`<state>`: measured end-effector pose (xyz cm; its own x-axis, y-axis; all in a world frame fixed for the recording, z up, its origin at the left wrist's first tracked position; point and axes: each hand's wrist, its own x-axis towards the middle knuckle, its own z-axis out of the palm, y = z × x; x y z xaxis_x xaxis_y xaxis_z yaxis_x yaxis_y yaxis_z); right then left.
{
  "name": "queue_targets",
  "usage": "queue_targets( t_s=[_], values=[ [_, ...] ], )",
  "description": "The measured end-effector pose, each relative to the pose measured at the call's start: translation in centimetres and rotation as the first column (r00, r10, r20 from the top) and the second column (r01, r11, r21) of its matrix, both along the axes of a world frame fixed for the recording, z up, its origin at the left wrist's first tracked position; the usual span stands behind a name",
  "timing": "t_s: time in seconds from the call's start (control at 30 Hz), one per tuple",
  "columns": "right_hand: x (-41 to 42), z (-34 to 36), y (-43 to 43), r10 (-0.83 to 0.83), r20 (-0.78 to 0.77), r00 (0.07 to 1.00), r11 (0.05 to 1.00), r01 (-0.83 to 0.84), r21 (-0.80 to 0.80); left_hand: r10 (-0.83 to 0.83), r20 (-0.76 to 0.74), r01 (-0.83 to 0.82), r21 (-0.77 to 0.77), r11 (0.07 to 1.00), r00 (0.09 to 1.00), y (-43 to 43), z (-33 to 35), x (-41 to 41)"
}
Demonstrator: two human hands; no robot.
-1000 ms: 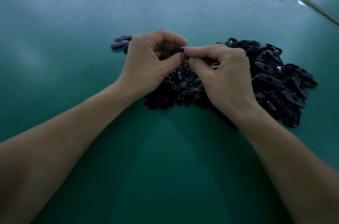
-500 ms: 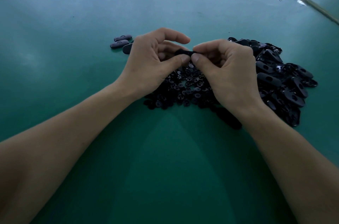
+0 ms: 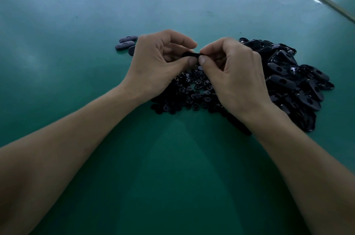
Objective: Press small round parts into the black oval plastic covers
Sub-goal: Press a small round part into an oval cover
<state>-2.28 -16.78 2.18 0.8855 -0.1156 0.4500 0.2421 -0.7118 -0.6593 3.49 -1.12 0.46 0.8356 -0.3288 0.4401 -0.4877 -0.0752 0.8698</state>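
Across the middle of the green bench (image 3: 76,81), toward its right edge, lies a heap of black oval covers (image 3: 288,82), with a smaller heap of round parts (image 3: 194,92) just beside it, partly under the hands. Above that heap the left hand (image 3: 157,65) and right hand (image 3: 234,73) each pinch one end of a single cover (image 3: 191,55) between thumb and curled fingers. Whether a round part sits in it I cannot tell. Pressing well likely means squaring the part over the hole and pushing evenly with both thumbs, so nothing tilts.
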Motion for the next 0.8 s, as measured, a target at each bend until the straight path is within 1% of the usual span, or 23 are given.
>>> queue_targets(
  t_s=[0.2, 0.43, 0.53, 0.6, 0.67, 0.73, 0.8],
  values=[
    [-0.3, 0.1, 0.1, -0.007, 0.008, 1.0, 1.0, 0.006, 0.021, -0.005, -0.011, 0.005, -0.006, 1.0, 1.0, 0.0, 0.2, -0.2],
    [-0.4, 0.2, 0.2, 0.006, 0.029, 1.0, 0.998, -0.008, 0.062, 0.073, 0.051, -0.073, -0.005, 0.997, 0.996, -0.1, 0.1, -0.5],
    [-0.3, 0.1, 0.2, -0.019, 0.031, 0.999, 0.999, 0.018, 0.043, 0.1, 0.057, -0.101, 0.011, 0.995, 0.993, -0.1, 0.1, -0.5],
    [-0.4, 0.1, 0.1, -0.065, 0.05, 0.997, 0.998, 0.066, -0.014, 0.149, 0.079, -0.15, 0.012, 0.989, 0.986, -0.1, 0.1, -0.4],
    [-0.5, 0.1, -0.3, -0.135, 0.042, 0.99, 0.982, 0.139, -0.128, 0.242, 0.091, -0.243, -0.001, 0.97, 0.966, 0.0, 0.1, -0.1],
    [-0.6, -0.2, -1.0, -0.246, 0.003, 0.969, 0.918, 0.234, -0.32, 0.351, 0.089, -0.352, -0.006, 0.936, 0.932, 0.4, 0.1, 0.3],
    [-0.7, -0.5, -1.6, -0.37, -0.036, 0.928, 0.819, 0.307, -0.485, 0.434, 0.096, -0.438, 0.012, 0.899, 0.896, 0.9, 0.4, 0.8]
  ],
)
